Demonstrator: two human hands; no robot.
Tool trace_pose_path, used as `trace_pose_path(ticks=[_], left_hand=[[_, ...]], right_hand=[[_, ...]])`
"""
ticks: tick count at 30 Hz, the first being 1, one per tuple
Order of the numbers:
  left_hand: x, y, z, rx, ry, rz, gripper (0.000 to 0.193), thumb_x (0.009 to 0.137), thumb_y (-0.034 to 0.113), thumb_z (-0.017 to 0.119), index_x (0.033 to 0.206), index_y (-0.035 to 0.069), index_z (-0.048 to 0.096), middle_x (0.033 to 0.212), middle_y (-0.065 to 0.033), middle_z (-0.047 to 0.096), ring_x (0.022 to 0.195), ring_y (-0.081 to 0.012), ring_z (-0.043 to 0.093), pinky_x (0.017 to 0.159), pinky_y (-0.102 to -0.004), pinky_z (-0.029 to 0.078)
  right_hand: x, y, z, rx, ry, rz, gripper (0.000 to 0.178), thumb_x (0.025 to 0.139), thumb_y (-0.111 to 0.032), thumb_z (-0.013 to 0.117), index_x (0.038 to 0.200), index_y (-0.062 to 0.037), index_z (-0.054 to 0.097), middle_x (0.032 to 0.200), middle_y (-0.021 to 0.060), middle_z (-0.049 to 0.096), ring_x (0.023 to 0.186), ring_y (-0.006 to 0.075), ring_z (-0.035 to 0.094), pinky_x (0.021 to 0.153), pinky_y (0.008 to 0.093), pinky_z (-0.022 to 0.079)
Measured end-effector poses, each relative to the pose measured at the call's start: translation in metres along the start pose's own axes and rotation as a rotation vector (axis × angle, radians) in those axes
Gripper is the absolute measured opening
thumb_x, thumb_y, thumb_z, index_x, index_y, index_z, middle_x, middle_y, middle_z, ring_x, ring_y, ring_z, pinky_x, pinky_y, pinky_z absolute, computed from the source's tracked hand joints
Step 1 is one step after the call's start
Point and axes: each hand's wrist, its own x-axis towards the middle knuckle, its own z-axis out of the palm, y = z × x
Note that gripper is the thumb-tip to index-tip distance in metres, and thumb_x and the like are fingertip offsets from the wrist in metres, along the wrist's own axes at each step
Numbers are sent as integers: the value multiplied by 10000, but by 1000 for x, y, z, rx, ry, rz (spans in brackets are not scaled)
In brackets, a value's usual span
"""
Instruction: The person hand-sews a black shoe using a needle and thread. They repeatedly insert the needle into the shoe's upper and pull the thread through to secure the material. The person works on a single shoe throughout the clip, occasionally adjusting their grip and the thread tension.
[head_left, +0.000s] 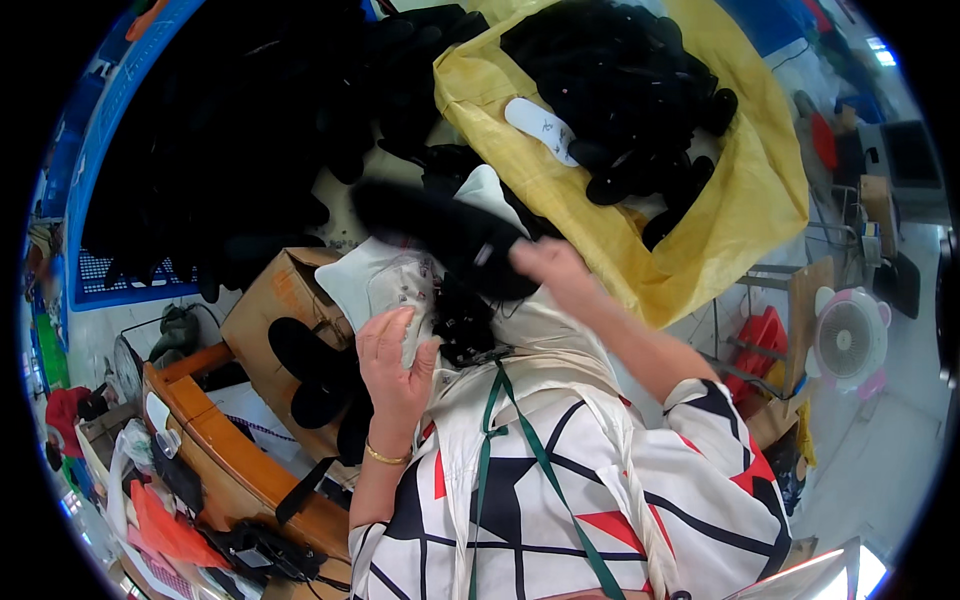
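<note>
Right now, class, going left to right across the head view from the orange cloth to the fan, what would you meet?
Orange cloth, cardboard box, left hand, right hand, red plastic item, fan.

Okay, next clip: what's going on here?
The person's right hand grips the near end of a black shoe-shaped piece, which looks blurred. The left hand is open nearby, with nothing visibly held. Ahead, a yellow sack holds heaped black pieces and a white sole-shaped piece; a blue crate is at the left.
</note>
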Motion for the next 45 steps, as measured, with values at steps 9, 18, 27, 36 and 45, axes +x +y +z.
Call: trace_pose_path(ticks=[9,18,27,36,45], left_hand=[[-31,-51,8,200,-81,-222,328,839,166,714,1117,20,619,1060,-150,638,1014,-343,577,883,-424,466],[-57,-81,16,414,-90,-398,332,844,228,714,1094,49,590,1044,-128,591,1001,-332,562,857,-413,489],[-63,-91,17,374,-168,-556,207,873,232,671,893,74,539,923,-109,596,913,-322,595,747,-436,506],[-31,-63,13,395,-43,-244,128,839,164,676,930,88,627,910,-98,593,884,-305,591,756,-408,503],[-18,-25,70,106,-396,-146,152,765,196,744,818,69,681,866,-98,581,843,-287,578,731,-401,491]], right_hand=[[29,-81,-110,266,561,-500,427,1031,-369,520,1119,31,643,859,25,619,819,123,603,838,277,515],[5,6,0,12,79,-291,242,1012,-117,553,1206,28,565,839,35,636,770,98,607,762,244,514],[-3,33,16,18,-83,-89,138,1000,-134,589,1039,-2,604,853,39,664,779,92,632,750,242,534],[-15,33,22,-22,-49,-52,66,978,-50,546,1018,-23,592,729,-5,586,643,55,546,610,206,451],[-17,44,24,-84,-134,-141,117,976,-37,554,1085,-26,594,882,-17,588,814,59,552,761,223,469]])
